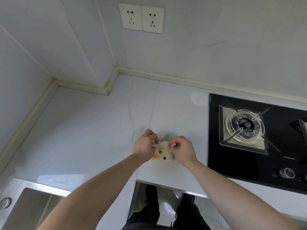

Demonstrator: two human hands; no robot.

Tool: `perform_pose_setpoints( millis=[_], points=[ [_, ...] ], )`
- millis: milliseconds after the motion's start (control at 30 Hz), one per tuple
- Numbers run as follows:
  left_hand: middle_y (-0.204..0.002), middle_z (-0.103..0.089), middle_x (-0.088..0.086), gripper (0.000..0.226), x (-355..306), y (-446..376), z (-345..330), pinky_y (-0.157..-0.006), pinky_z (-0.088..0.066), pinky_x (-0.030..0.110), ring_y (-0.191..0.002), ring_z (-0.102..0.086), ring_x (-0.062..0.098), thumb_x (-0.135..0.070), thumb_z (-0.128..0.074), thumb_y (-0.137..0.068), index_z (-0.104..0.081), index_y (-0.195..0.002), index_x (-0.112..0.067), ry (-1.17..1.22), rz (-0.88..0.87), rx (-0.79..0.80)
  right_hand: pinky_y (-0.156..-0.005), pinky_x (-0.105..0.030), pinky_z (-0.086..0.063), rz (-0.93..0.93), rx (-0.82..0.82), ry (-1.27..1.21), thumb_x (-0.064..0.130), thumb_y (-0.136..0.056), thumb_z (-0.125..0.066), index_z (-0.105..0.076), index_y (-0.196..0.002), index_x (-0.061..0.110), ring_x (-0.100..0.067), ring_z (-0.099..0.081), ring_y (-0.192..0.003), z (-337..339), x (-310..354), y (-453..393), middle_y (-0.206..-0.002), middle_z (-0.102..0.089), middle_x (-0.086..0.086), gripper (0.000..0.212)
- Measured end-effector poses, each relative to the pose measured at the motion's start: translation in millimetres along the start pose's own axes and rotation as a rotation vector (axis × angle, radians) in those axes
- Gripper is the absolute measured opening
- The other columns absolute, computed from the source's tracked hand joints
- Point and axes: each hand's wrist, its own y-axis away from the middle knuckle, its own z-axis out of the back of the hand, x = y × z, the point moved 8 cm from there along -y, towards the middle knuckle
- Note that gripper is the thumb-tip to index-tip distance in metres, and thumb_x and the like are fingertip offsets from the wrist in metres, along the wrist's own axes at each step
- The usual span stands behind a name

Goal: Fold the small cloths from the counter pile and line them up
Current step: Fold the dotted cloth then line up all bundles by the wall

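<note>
A small cream cloth (162,154) with brown, yellow and purple dots lies on the white counter (99,130), near its front edge. My left hand (144,144) pinches the cloth's upper left corner. My right hand (183,149) pinches the upper right corner, where a small loop sticks out. Both hands hold the top edge bunched and a little lifted, and they hide the cloth's two sides. No other cloths show in the head view.
A black gas hob (255,138) with a burner (244,125) and a knob (286,173) fills the right. A steel sink (33,201) sits at the lower left. Two wall sockets (142,18) are above the counter's back corner. My legs show below the counter edge.
</note>
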Motion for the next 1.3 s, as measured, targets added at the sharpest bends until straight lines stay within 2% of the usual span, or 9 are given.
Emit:
perform_pose_setpoints(
  millis=[167, 333, 467, 567, 633, 833, 1000, 1133, 1300],
  points=[
    [-0.130, -0.052, -0.012, 0.022, 6, 27, -20, -0.083, -0.048, 0.029, -0.118, -0.051, 0.016, -0.012, -0.064, -0.080, -0.066, -0.097, -0.025, -0.135, -0.082, 0.091, -0.083, -0.021, -0.046, 0.179, 0.109, 0.236, 0.007, -0.085, -0.068, -0.076, -0.083, 0.030, -0.007, -0.061, -0.096, -13, -12, 25, -0.110, -0.062, 0.017, 0.024],
    [-0.141, -0.053, -0.013, 0.020, 4, 37, -21, -0.112, -0.035, 0.033, -0.135, -0.039, 0.016, -0.039, -0.064, -0.083, -0.074, -0.098, -0.030, -0.144, -0.031, 0.107, -0.099, -0.024, -0.043, 0.180, 0.185, 0.394, 0.017, -0.094, -0.062, -0.078, -0.101, 0.030, -0.015, -0.048, -0.125, -24, -19, 36, -0.137, -0.056, 0.014, 0.022],
    [-0.104, -0.062, -0.018, 0.012, -5, 40, -15, -0.092, -0.044, 0.028, -0.107, -0.056, 0.014, -0.039, -0.065, -0.088, -0.071, -0.078, -0.035, -0.031, 0.070, 0.119, -0.105, -0.024, -0.041, 0.119, 0.246, 0.330, 0.024, -0.092, -0.064, -0.077, -0.099, 0.032, -0.014, -0.049, -0.129, -19, -24, 46, -0.144, -0.051, 0.016, 0.017],
    [-0.093, -0.059, -0.016, 0.012, -27, 49, -3, -0.067, -0.050, 0.025, -0.082, -0.059, 0.005, -0.030, -0.075, -0.079, -0.065, -0.072, -0.031, 0.166, 0.093, 0.034, -0.099, -0.022, -0.043, 0.022, 0.186, 0.019, 0.027, -0.088, -0.071, -0.075, -0.086, 0.030, -0.007, -0.057, -0.121, 7, -29, 56, -0.130, -0.057, 0.019, 0.006],
    [-0.091, -0.060, -0.013, 0.015, -56, 58, 4, -0.061, -0.048, 0.022, -0.075, -0.058, 0.006, -0.021, -0.075, -0.078, -0.064, -0.073, -0.028, 0.234, 0.046, 0.003, -0.100, -0.023, -0.044, -0.035, 0.113, -0.216, 0.025, -0.086, -0.075, -0.072, -0.089, 0.029, -0.004, -0.059, -0.119, 34, -34, 68, -0.123, -0.060, 0.022, 0.005],
    [-0.091, -0.063, -0.010, 0.020, -173, 83, -14, -0.065, -0.050, 0.029, -0.076, -0.058, 0.017, -0.011, -0.075, -0.079, -0.061, -0.076, -0.025, 0.393, -0.058, 0.127, -0.101, -0.023, -0.049, 0.010, 0.127, -0.477, 0.034, -0.086, -0.080, -0.055, -0.136, 0.034, 0.003, -0.055, -0.124, 130, -68, 117, -0.134, -0.058, 0.021, 0.056],
    [-0.089, -0.062, 0.001, 0.031, -295, 108, -70, -0.057, -0.047, 0.025, -0.071, -0.056, 0.012, -0.001, -0.073, -0.082, -0.056, -0.082, -0.027, 0.459, -0.154, 0.276, -0.090, -0.033, -0.058, 0.041, 0.135, -0.382, 0.038, -0.081, -0.082, -0.070, -0.113, 0.035, -0.011, -0.071, -0.096, 231, -131, 173, -0.106, -0.074, 0.008, 0.035],
    [-0.106, -0.065, 0.005, 0.043, -388, 126, -119, -0.067, -0.055, 0.026, -0.085, -0.064, 0.014, 0.002, -0.079, -0.079, -0.057, -0.105, -0.025, 0.465, -0.222, 0.338, -0.070, -0.020, -0.052, 0.029, 0.064, -0.399, 0.025, -0.082, -0.085, -0.071, -0.107, 0.023, -0.007, -0.066, -0.079, 318, -185, 222, -0.094, -0.075, 0.005, 0.029],
    [-0.114, -0.071, 0.000, 0.041, -497, 142, -197, -0.086, -0.058, 0.029, -0.104, -0.071, 0.015, -0.029, -0.080, -0.089, -0.062, -0.125, -0.027, 0.587, -0.118, 0.520, -0.067, -0.021, -0.054, -0.078, -0.088, -0.500, 0.021, -0.081, -0.086, -0.071, -0.106, 0.020, -0.008, -0.069, -0.080, 413, -266, 274, -0.094, -0.073, 0.002, 0.029]
  ],
)
